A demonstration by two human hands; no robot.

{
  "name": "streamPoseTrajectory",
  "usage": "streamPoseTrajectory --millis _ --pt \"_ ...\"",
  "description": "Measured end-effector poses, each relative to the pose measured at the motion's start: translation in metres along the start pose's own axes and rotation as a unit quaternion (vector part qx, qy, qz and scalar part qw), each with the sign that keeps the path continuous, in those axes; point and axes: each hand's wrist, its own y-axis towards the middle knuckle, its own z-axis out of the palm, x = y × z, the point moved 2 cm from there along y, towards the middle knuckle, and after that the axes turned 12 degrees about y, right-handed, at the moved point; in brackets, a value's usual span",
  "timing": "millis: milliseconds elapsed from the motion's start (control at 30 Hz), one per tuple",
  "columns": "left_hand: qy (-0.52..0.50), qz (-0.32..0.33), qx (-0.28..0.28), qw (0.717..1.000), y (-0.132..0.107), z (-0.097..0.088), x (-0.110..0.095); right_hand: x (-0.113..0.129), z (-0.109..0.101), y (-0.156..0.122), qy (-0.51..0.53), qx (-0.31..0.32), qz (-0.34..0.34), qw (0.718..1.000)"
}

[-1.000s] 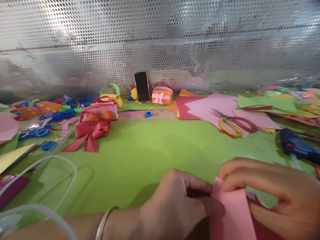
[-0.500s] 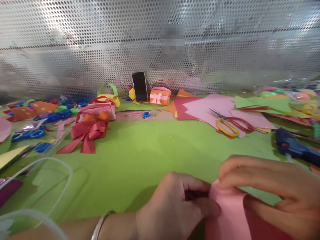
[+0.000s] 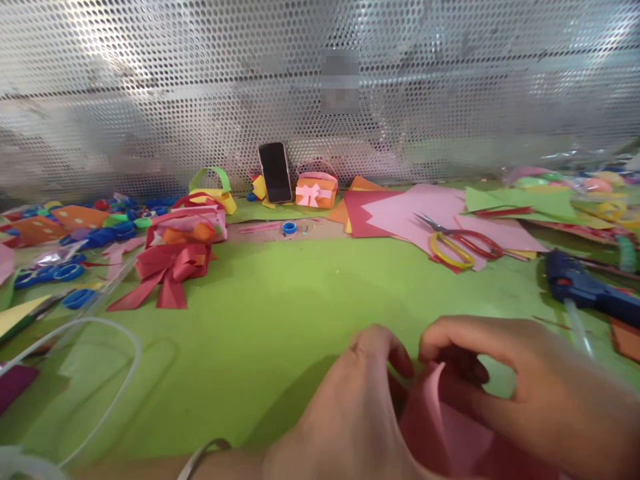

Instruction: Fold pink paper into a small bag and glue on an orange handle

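Note:
Low at the right, my left hand (image 3: 350, 407) is closed along the left side of a piece of folded paper (image 3: 463, 437). The paper is pink on one face and deep red on the other, with one pink edge curling up. My right hand (image 3: 530, 393) bends over the far and right side of it, fingertips curled at its top edge. Some fingertips are hidden behind the paper and the hands. A silver bangle (image 3: 200, 457) circles my left wrist.
Yellow-and-red-handled scissors (image 3: 463, 247) lie on pink sheets (image 3: 417, 210). A blue glue gun (image 3: 590, 287) rests at right. Red bow-trimmed paper work (image 3: 170, 270), blue scissors (image 3: 53, 272) and a white cord (image 3: 137, 353) are at left. A phone (image 3: 275, 172) leans against the perforated metal wall (image 3: 210, 87).
The paper has turned and bent, so more of its red face shows. My left hand has rotated around its side, and my right hand has shifted slightly left.

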Motion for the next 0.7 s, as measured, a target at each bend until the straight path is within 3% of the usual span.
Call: streamPoseTrajectory --millis 100,167,300,467,700 --pt "0.108 0.019 -0.041 0.993 0.000 -0.003 -0.005 0.002 0.007 0.001 0.024 0.030 0.002 0.999" --pt "0.110 0.023 -0.061 0.992 0.004 -0.005 -0.004 0.001 0.006 0.002 0.030 0.041 0.020 0.999" --pt "0.003 -0.012 -0.087 0.996 0.011 -0.009 0.003 -0.009 0.001 0.002 0.040 0.077 0.071 0.994" --pt "-0.128 -0.014 -0.071 0.989 0.009 -0.007 0.001 -0.021 -0.004 0.003 0.168 0.135 0.163 0.963" --pt "-0.218 -0.026 -0.012 0.976 0.010 -0.006 -0.006 -0.022 -0.005 0.009 0.207 0.157 0.173 0.950"
